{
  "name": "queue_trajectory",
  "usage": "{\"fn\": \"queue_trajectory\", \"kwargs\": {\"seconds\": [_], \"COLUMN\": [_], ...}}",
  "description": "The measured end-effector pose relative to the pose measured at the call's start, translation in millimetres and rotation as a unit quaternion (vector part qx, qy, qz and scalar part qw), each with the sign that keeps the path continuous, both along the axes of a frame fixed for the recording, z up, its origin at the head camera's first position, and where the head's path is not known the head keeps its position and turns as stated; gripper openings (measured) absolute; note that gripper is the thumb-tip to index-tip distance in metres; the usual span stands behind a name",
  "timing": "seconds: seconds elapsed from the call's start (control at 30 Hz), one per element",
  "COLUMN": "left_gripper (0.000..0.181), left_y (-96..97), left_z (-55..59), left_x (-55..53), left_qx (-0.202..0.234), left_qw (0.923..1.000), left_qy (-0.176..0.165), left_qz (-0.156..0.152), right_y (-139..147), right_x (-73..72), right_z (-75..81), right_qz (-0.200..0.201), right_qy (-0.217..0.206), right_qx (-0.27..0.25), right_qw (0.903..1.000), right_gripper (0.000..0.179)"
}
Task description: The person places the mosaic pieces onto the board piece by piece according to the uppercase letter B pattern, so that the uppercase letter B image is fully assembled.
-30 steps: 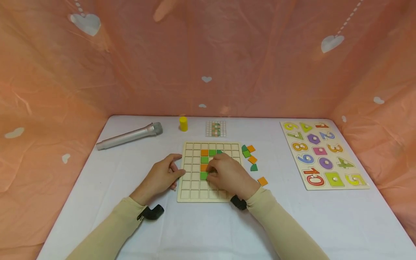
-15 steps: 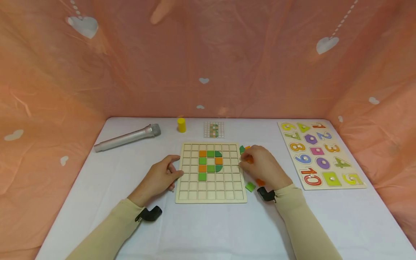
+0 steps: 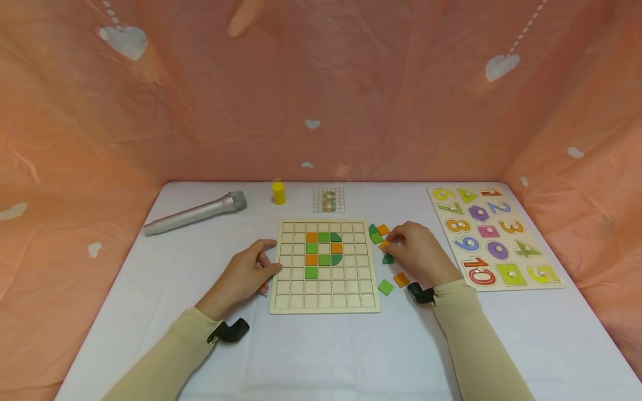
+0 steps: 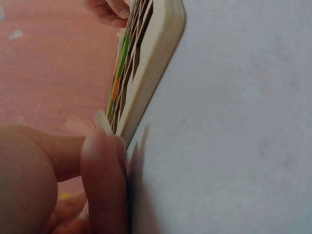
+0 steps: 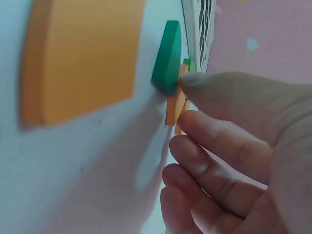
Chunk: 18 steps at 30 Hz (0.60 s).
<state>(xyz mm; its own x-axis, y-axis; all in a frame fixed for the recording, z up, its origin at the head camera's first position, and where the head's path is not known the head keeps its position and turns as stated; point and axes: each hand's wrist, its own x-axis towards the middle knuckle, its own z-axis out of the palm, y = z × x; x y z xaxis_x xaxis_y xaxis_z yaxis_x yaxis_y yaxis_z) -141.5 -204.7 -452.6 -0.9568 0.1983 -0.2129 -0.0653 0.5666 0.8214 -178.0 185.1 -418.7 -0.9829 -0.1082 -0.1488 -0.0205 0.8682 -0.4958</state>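
Observation:
A wooden grid board (image 3: 296, 301) lies mid-table in the head view, with orange and green tiles in its cells. My left hand (image 3: 246, 269) touches the board's left edge with straight fingers; its thumb and fingertips show at the edge in the left wrist view. To the right of the board, my right hand (image 3: 418, 252) pinches an orange square tile (image 3: 383, 244) between thumb and forefinger, low over the table. Close to those fingertips are a dark green quarter-round tile (image 5: 168, 61), a light green square (image 3: 377, 238) and an orange square (image 3: 383, 229).
Nearer me lie a green square tile (image 3: 385, 287) and an orange one (image 3: 401, 279). Behind the board are a pattern card (image 3: 329, 200), a yellow cylinder (image 3: 278, 193) and a silver microphone (image 3: 195, 214). A number puzzle (image 3: 494, 239) lies at the right. Pink cloth (image 3: 321, 94) hangs behind the table.
My right hand has left the board and moved right to the loose tiles, uncovering the tiles in the grid. The left hand stays at the board's edge.

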Motion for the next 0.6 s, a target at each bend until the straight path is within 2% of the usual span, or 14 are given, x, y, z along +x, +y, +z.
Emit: {"fn": "queue_trajectory", "kwargs": {"seconds": [0.17, 0.6], "left_gripper": [0.062, 0.061], "left_y": [0.0, -0.4], "left_z": [-0.2, -0.2], "left_x": [0.2, 0.4], "left_qx": [0.003, 0.007], "left_qw": [1.0, 1.0], "left_qy": [0.0, -0.001], "left_qz": [-0.001, -0.002], "right_y": [4.9, 14.2], "right_x": [0.2, -1.0], "right_z": [-0.9, 1.4], "right_qz": [-0.002, -0.004], "right_qy": [0.011, 0.0], "right_qx": [0.011, 0.012], "right_qw": [0.9999, 0.9999], "right_gripper": [0.025, 0.022]}}
